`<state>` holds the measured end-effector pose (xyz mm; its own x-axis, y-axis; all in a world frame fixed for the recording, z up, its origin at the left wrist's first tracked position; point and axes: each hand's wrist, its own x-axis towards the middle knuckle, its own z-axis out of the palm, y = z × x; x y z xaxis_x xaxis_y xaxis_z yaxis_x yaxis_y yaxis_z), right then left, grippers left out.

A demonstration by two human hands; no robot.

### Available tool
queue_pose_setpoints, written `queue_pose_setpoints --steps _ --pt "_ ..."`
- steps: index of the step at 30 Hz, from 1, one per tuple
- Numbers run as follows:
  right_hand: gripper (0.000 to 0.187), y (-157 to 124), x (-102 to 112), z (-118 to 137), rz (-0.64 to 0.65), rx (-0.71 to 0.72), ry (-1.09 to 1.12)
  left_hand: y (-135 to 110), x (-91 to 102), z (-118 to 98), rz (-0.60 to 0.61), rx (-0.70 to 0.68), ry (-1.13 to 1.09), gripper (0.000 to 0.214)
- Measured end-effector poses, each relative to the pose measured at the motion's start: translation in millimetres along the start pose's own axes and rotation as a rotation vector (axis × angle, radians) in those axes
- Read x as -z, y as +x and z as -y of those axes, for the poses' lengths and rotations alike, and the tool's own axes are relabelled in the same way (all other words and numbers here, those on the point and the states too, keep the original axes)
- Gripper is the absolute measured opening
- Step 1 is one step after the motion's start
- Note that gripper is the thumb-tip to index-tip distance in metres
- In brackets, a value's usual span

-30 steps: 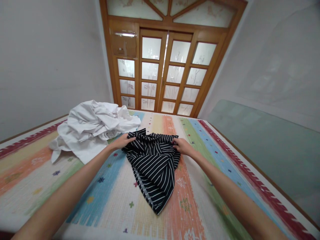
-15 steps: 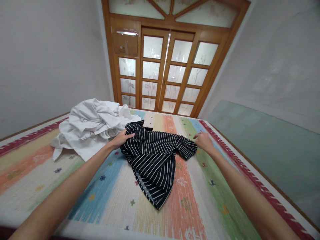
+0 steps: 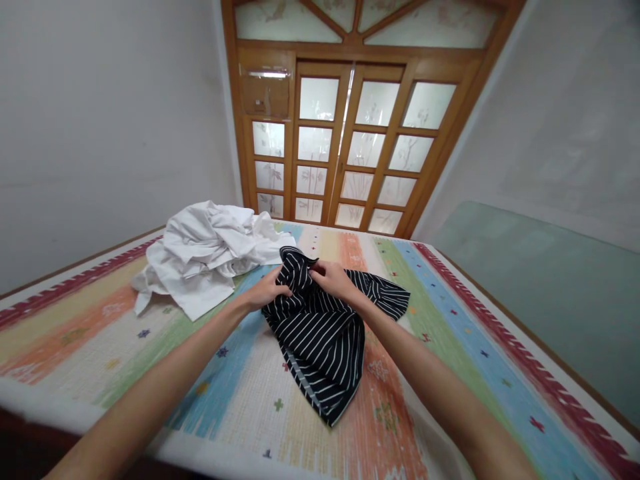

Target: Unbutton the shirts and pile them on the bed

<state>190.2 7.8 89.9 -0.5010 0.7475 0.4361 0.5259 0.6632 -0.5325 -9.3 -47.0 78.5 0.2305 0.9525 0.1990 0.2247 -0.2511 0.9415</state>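
A black shirt with white stripes [image 3: 320, 347] lies bunched on the colourful cloth, its lower end pointing toward me and one sleeve spread to the right. My left hand [image 3: 267, 291] grips its upper left part, thumb on top and fingers tucked behind the fabric. Close beside it, my right hand [image 3: 331, 279] pinches the shirt near the collar, with the fingertips partly hidden in the folds. The fabric between both hands is raised and crumpled.
A heap of white cloth [image 3: 200, 250] sits at the back left, close to the shirt. The striped, patterned cloth [image 3: 240, 407] covers the table. A pale green panel [image 3: 540, 287] leans along the right wall, and wooden glazed doors [image 3: 345, 147] stand behind.
My right hand has moved left from the sleeve end to the collar area and now pinches fabric there. The shirt's upper part is more bunched. The view has shifted slightly left.
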Motion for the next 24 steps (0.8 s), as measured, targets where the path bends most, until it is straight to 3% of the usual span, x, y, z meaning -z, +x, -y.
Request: queue_pose_setpoints --steps 2,5,10,14,16,19,21,24 --pt "0.013 3 -1 -4 0.006 -0.035 -0.013 -2 2.5 -1 0.005 -0.015 0.047 0.057" --pt "0.015 2 4 -15 -0.087 -0.11 0.017 -4 6.6 2 -0.031 -0.013 0.077 0.059" --pt "0.016 -7 15 -28 -0.182 -0.259 0.315 -1 13.2 9 -0.123 -0.035 0.085 0.055" --pt "0.016 -18 21 -24 -0.189 -0.23 0.407 5 20.3 7 -0.123 0.001 0.207 0.047" --pt "0.016 -23 23 -19 -0.188 -0.199 0.378 6 21.6 -2 -0.217 -0.007 0.274 0.048" --pt "0.016 -26 25 -12 -0.174 -0.16 0.357 8 15.9 -23 -0.365 -0.18 0.337 0.055" --pt "0.017 -27 24 -8 -0.159 -0.133 0.368 12 7.0 -38 -0.301 -0.325 0.401 0.047" --pt "0.018 -28 22 -4 -0.155 -0.092 0.394 24 -7.6 -51 -0.107 -0.393 0.471 0.029"
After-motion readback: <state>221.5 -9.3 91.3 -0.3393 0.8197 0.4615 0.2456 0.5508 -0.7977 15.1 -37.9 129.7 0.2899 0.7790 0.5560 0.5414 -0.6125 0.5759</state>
